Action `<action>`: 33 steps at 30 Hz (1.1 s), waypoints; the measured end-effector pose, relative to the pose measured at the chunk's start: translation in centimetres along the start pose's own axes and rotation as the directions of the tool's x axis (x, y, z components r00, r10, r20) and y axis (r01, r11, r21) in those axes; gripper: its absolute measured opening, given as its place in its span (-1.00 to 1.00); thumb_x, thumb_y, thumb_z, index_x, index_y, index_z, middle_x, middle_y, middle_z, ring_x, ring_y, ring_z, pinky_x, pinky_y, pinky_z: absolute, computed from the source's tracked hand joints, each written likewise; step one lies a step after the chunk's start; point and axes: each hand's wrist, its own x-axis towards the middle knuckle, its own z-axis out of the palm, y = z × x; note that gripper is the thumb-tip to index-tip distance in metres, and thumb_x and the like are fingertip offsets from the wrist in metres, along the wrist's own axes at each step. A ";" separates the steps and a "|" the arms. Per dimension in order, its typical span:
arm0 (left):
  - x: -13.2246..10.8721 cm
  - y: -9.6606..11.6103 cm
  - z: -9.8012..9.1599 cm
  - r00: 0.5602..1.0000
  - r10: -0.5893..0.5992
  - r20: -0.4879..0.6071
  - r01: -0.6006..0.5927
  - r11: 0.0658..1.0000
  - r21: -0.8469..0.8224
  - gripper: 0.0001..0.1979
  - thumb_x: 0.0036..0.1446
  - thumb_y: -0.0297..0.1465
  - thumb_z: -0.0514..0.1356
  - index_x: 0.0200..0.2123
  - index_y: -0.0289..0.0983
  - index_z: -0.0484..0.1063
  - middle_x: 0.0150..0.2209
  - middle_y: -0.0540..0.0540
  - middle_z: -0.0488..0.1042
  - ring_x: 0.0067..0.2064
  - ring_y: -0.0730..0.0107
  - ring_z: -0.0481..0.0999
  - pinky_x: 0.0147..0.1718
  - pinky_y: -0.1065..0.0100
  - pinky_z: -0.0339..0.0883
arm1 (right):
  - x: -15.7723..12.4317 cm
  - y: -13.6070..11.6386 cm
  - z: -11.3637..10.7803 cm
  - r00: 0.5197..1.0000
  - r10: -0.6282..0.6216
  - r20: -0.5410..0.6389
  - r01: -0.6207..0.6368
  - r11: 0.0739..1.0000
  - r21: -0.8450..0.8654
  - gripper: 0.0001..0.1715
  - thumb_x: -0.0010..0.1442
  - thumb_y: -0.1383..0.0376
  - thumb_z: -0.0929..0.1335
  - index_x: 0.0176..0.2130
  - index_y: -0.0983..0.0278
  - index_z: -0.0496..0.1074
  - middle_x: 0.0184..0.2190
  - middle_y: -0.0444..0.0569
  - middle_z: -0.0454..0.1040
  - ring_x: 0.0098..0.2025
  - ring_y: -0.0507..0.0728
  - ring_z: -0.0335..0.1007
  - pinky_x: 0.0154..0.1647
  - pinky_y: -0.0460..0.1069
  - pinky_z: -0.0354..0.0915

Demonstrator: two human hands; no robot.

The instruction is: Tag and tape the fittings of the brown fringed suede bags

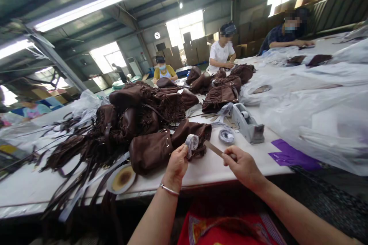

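Head view — two hands (176, 164), one wad (191, 142), one strip (214, 148)

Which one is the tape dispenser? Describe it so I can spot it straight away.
Start at the long white table and find the heap of brown fringed bags. Just right of the heap, beyond the right hand, stands the tape dispenser: a grey, blocky wedge, the only hard-edged grey thing among soft brown leather.

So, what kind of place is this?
Probably a bag factory's packing floor: brown fringed bags heaped on a long white table, cardboard boxes stacked behind, a tape dispenser, and several workers seated along it.
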 end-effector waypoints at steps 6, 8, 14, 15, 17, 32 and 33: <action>-0.3 0.4 0.2 1.000 -0.007 0.004 0.007 1.000 -0.008 -0.62 -0.11 -0.19 0.48 -0.27 -0.33 0.62 -0.16 -0.17 0.61 -0.13 0.29 0.55 0.00 0.28 0.33 | 1.2 -2.3 2.3 0.995 -0.097 0.004 0.096 0.989 -0.109 -0.81 0.20 0.20 0.29 -0.42 0.21 0.34 -0.60 -0.15 0.42 -0.56 0.04 0.29 -0.52 -0.08 0.14; -0.4 0.3 0.1 1.000 -0.001 0.013 0.001 1.000 -0.007 -0.62 -0.08 -0.20 0.47 -0.24 -0.33 0.61 -0.16 -0.17 0.60 -0.12 0.28 0.54 0.01 0.27 0.32 | 1.5 -2.3 2.9 0.994 -0.110 0.007 0.110 0.983 -0.146 -0.82 0.18 0.21 0.30 -0.44 0.21 0.34 -0.60 -0.15 0.41 -0.56 0.04 0.29 -0.52 -0.08 0.13; -1.1 -0.1 -0.4 0.993 0.080 0.091 -0.097 0.975 0.202 -0.68 0.12 -0.19 0.33 -0.17 -0.31 0.62 0.01 -0.23 0.51 0.01 0.18 0.47 0.05 0.22 0.26 | 2.6 -2.5 5.1 0.988 0.096 0.119 -0.112 0.983 0.143 -0.79 0.12 0.16 0.34 -0.44 0.23 0.33 -0.66 -0.19 0.41 -0.67 -0.01 0.21 -0.62 -0.11 0.07; -1.3 -0.1 -0.3 0.987 0.112 0.112 -0.140 0.948 0.286 -0.70 0.15 -0.19 0.30 -0.22 -0.31 0.63 0.05 -0.23 0.48 0.05 0.15 0.44 0.08 0.21 0.24 | 2.7 -2.4 5.5 0.975 0.151 0.165 -0.188 0.953 0.238 -0.76 0.09 0.12 0.36 -0.42 0.23 0.33 -0.66 -0.20 0.40 -0.71 -0.03 0.15 -0.67 -0.12 0.02; -1.7 0.0 0.0 0.972 0.160 0.170 -0.221 0.864 0.452 -0.74 0.19 -0.22 0.26 -0.29 -0.30 0.64 0.08 -0.23 0.44 0.10 0.12 0.40 0.13 0.20 0.19 | 2.8 -2.3 6.2 0.942 0.221 0.252 -0.313 0.851 0.422 -0.65 0.03 0.04 0.40 -0.36 0.25 0.34 -0.64 -0.22 0.39 -0.75 -0.07 0.05 -0.73 -0.14 -0.08; -2.9 -0.8 1.4 0.951 0.233 0.203 -0.308 0.666 0.680 -0.87 0.08 -0.47 0.25 -0.39 -0.25 0.64 -0.02 -0.14 0.50 -0.01 0.25 0.49 0.03 0.33 0.31 | 1.8 1.8 6.2 0.922 0.180 0.344 -0.347 0.779 0.522 -0.48 -0.05 -0.04 0.54 -0.31 0.33 0.50 -0.59 -0.16 0.37 -0.70 -0.13 0.03 -0.70 -0.14 -0.17; -2.8 -0.9 1.3 0.953 0.226 0.200 -0.301 0.675 0.674 -0.88 0.07 -0.48 0.26 -0.40 -0.26 0.63 -0.06 -0.13 0.52 -0.05 0.27 0.50 -0.01 0.35 0.32 | 1.9 2.0 6.1 0.918 0.166 0.359 -0.338 0.801 0.494 -0.48 -0.05 -0.05 0.53 -0.31 0.33 0.50 -0.59 -0.16 0.37 -0.70 -0.12 0.03 -0.70 -0.14 -0.16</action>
